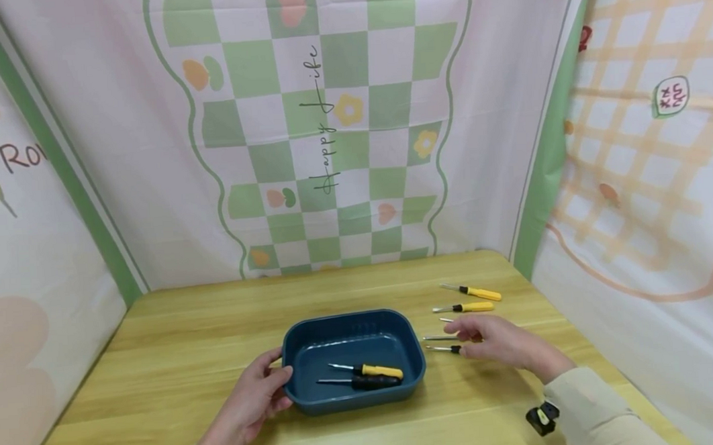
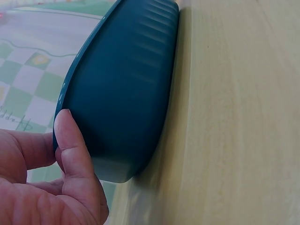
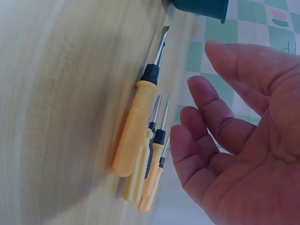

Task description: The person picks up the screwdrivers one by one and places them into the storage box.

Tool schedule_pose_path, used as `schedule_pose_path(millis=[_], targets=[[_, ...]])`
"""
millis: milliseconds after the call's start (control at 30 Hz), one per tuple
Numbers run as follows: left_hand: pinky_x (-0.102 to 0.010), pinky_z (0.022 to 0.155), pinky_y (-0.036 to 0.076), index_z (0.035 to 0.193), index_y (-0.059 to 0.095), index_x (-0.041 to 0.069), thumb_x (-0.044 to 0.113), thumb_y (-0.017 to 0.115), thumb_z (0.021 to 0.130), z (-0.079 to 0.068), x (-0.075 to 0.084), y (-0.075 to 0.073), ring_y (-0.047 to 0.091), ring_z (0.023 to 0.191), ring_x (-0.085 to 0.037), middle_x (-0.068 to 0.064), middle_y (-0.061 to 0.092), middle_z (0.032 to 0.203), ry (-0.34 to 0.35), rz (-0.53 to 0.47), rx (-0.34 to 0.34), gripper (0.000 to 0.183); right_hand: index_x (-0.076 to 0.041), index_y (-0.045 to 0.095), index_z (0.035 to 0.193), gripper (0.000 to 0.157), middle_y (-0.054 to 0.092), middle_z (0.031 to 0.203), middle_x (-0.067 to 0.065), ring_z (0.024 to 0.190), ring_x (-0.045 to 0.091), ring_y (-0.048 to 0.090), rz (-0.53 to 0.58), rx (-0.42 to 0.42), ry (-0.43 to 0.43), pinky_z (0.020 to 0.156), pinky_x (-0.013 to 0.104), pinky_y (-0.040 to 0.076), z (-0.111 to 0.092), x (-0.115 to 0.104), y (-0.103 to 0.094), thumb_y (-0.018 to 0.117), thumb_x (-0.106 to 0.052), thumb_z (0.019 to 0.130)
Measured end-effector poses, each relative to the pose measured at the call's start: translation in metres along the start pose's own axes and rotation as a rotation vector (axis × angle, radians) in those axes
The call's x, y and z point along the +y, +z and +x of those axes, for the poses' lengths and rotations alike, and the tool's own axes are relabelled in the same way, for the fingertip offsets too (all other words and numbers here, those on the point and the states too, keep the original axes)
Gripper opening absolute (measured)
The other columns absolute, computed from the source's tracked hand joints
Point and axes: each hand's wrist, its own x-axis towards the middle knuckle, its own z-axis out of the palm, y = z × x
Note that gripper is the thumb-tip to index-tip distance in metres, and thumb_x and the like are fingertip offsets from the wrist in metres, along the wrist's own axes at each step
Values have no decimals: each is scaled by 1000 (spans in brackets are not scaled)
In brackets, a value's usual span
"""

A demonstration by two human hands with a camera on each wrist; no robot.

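Observation:
A dark blue rectangular tray [image 1: 350, 330] stands on the wooden table. My left hand [image 1: 253, 396] pinches its left rim between thumb and fingers, as the left wrist view also shows. Inside lie a yellow-handled screwdriver [image 1: 381, 371] and a black-handled screwdriver [image 1: 373, 382], side by side. Right of the tray, my right hand [image 1: 502, 341] hovers over a row of screwdrivers, its fingers loosely bent and holding nothing. In the right wrist view the closest yellow screwdriver [image 3: 133, 129] lies apart from the fingers. The hand partly hides several of the row in the head view.
Two more yellow-handled screwdrivers, one farthest back [image 1: 481, 294] and one just before it [image 1: 476, 306], lie beyond the right hand. Patterned cloth [image 1: 354, 169] hangs behind the table [image 1: 205, 338] and on both sides. A small black device [image 1: 542, 419] sits at the right sleeve.

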Motion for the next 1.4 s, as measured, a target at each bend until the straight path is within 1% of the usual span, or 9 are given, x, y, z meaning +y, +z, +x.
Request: schedule_pose_path(millis=[100, 233, 467, 600, 800, 1067, 1400], targets=[[-25, 64, 59, 157, 40, 6, 12, 56, 107, 1, 0, 0, 63, 78, -19, -21, 58, 121, 3, -1, -2, 53, 2, 65, 130, 40, 69, 127, 19, 114, 35, 65, 31, -12, 16, 93, 37, 57, -1, 1, 1, 73, -12, 94], [-25, 64, 59, 157, 40, 6, 13, 56, 107, 1, 0, -1, 63, 78, -19, -20, 58, 120, 6, 3, -5, 53, 2, 65, 130, 38, 68, 128, 19, 116, 36, 65, 48, -20, 24, 94, 37, 57, -3, 2, 3, 72, -10, 94], [-24, 63, 59, 157, 40, 5, 12, 56, 107, -1, 0, -1, 63, 77, -19, -20, 58, 120, 11, -5, -5, 53, -2, 66, 131, 38, 68, 129, 16, 117, 35, 64, 21, -22, 37, 95, 35, 56, -3, 5, 2, 73, -11, 95], [-24, 63, 59, 157, 40, 5, 12, 56, 107, -1, 1, 0, 63, 77, -18, -21, 57, 122, 6, -3, -1, 53, -1, 66, 132, 39, 68, 129, 17, 117, 35, 63, 13, -28, 47, 95, 34, 55, -3, 7, 2, 73, -11, 94], [-24, 63, 59, 157, 41, 5, 11, 56, 107, -1, 0, 0, 63, 77, -18, -21, 57, 121, 7, -4, 2, 52, 0, 65, 134, 42, 67, 130, 18, 118, 36, 63, 15, -46, 65, 96, 37, 55, -5, 8, 2, 72, -10, 94], [-25, 63, 59, 157, 40, 6, 12, 56, 107, 0, 0, 0, 63, 78, -19, -21, 57, 122, 2, -2, 2, 53, -1, 66, 133, 42, 69, 124, 16, 114, 34, 64, -4, -41, 89, 94, 38, 55, -5, 12, 4, 73, -10, 92], [-24, 63, 59, 157, 39, 6, 12, 56, 107, -1, 1, 0, 63, 76, -18, -21, 57, 122, -3, -4, -2, 53, -3, 67, 131, 41, 71, 120, 14, 111, 32, 65, -24, -38, 100, 92, 38, 56, -4, 16, 5, 74, -9, 91]])
